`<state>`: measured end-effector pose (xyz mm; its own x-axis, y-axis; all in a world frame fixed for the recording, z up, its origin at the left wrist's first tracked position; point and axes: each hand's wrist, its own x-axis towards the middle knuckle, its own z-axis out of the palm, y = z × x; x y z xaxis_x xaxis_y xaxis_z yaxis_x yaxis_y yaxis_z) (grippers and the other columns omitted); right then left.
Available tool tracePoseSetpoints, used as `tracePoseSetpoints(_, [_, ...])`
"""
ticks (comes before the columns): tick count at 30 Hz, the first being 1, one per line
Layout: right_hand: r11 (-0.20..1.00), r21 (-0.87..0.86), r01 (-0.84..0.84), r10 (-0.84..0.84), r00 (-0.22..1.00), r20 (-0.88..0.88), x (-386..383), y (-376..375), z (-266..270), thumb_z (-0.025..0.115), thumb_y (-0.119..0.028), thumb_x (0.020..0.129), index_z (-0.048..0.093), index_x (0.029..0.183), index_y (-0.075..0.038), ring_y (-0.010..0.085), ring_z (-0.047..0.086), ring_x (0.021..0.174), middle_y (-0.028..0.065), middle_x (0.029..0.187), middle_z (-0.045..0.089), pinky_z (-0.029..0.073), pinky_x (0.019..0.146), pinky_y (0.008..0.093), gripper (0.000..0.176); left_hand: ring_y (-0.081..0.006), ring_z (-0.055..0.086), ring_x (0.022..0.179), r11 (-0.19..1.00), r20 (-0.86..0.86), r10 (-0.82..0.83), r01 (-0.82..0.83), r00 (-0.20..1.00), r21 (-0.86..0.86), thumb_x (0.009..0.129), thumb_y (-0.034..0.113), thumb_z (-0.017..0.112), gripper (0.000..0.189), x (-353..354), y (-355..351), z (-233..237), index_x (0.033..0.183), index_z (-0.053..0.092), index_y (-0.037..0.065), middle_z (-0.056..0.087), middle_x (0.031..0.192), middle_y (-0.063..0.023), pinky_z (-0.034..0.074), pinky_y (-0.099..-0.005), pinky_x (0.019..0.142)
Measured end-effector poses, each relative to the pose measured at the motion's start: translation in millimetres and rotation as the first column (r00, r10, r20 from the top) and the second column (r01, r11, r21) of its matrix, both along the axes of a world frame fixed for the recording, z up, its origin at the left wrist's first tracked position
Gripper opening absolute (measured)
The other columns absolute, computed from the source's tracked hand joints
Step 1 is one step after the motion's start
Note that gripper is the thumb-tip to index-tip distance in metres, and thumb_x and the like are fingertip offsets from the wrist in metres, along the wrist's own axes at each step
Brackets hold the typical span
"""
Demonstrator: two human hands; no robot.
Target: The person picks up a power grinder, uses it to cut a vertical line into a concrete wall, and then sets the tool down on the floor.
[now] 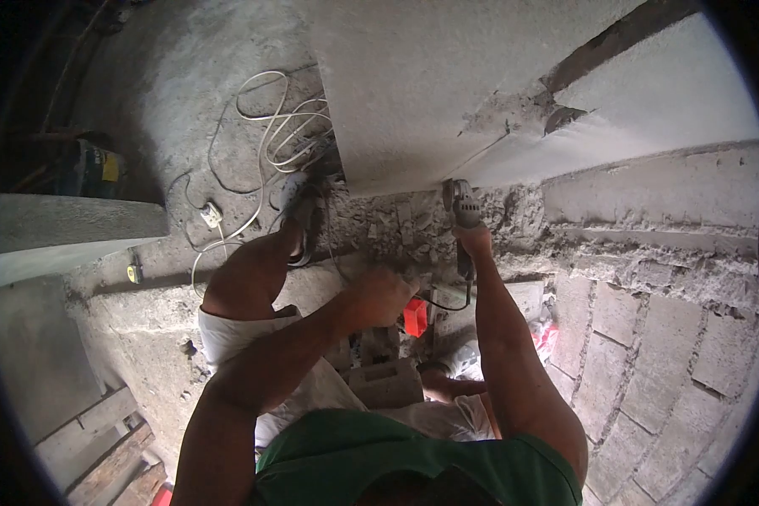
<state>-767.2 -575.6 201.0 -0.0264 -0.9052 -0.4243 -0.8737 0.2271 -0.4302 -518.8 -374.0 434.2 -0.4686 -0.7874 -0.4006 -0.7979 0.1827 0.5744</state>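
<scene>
Grinder [466, 209]: at pale wall's [413, 101] base, right hand's [474, 241] fingers around it
Left hand [382, 297]: blurred, near red box [415, 318]; cannot tell fingers' state
Lettering: dark container [93, 173], unreadable

Dim, uneven light leaves the far left in deep shadow and the smooth wall [666, 93] pale; the left hand [384, 297] blurs, and edges bend into a black rim.
</scene>
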Motion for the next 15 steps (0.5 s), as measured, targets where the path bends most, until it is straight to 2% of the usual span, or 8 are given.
tracePoseSetpoints(4, [0.996, -0.083, 0.042, -0.038, 0.998, 0.048, -5, 3, -14, 0.081, -0.03, 0.062, 0.072, 0.093, 0.006, 0.0285, 0.072, 0.082, 0.0187, 0.088, 0.074, 0.056, 0.077, 0.0399, 0.048, -0.0405, 0.069, 0.088, 0.999, -0.045, 0.033, -0.034, 0.998, -0.021, 0.081, 0.015, 0.074, 0.047, 0, 3, 1, 0.123, 0.059, 0.0, 0.07, 0.089, -0.0219, 0.055, -0.051, 0.079])
tracePoseSetpoints(8, [1.0, -0.029, -0.01, 0.012, 0.996, 0.09, -16, 0, -21, 0.081, -0.03, 0.063, 0.073, 0.087, 0.005, 0.0275, 0.072, 0.08, 0.0176, 0.083, 0.074, 0.056, 0.075, 0.0395, 0.043, -0.0403, 0.069, 0.09, 1.0, -0.02, 0.014, -0.014, 1.0, -0.008, 0.081, 0.015, 0.073, 0.047, -1, 2, 7, 0.124, 0.059, -0.001, 0.07, 0.092, -0.0233, 0.055, -0.0507, 0.081])
tracePoseSetpoints(10, [0.995, -0.104, 0.009, -0.003, 0.998, 0.057, -24, 1, -31, 0.081, -0.029, 0.063, 0.074, 0.085, 0.004, 0.0264, 0.072, 0.078, 0.0172, 0.08, 0.073, 0.056, 0.073, 0.0391, 0.04, -0.04, 0.069, 0.092, 1.0, -0.029, 0.019, -0.02, 0.999, -0.024, 0.082, 0.015, 0.073, 0.047, -1, 3, 6, 0.124, 0.059, -0.001, 0.07, 0.093, -0.0236, 0.054, -0.0507, 0.081])
tracePoseSetpoints(11, [0.994, -0.109, 0.011, -0.005, 0.998, 0.055, -21, 3, -16, 0.081, -0.029, 0.063, 0.074, 0.085, 0.004, 0.0264, 0.072, 0.078, 0.0172, 0.08, 0.073, 0.056, 0.073, 0.0391, 0.04, -0.0397, 0.069, 0.094, 1.0, -0.024, 0.02, -0.02, 0.999, 0.003, 0.082, 0.015, 0.073, 0.048, -1, 2, 6, 0.124, 0.059, -0.001, 0.07, 0.094, -0.0236, 0.054, -0.0506, 0.082])
tracePoseSetpoints(13, [1.0, 0.012, 0.001, -0.002, 0.995, 0.097, -10, 11, 25, 0.082, -0.029, 0.062, 0.074, 0.091, 0.003, 0.0253, 0.072, 0.08, 0.0168, 0.084, 0.074, 0.056, 0.074, 0.0387, 0.044, -0.0393, 0.069, 0.096, 0.999, -0.021, 0.019, -0.018, 1.0, 0.028, 0.082, 0.015, 0.073, 0.048, -2, 2, 5, 0.125, 0.058, -0.001, 0.07, 0.096, -0.0236, 0.054, -0.0505, 0.083])
tracePoseSetpoints(15, [0.999, -0.042, -0.003, 0.007, 0.997, 0.082, -13, 13, 21, 0.083, -0.03, 0.062, 0.073, 0.094, 0.003, 0.0255, 0.072, 0.081, 0.017, 0.086, 0.074, 0.056, 0.074, 0.0388, 0.047, -0.0401, 0.068, 0.097, 0.999, 0.008, -0.005, 0.005, 1.0, 0.035, 0.082, 0.015, 0.073, 0.049, -2, 1, 1, 0.126, 0.058, -0.001, 0.07, 0.099, -0.0233, 0.054, -0.0507, 0.084])
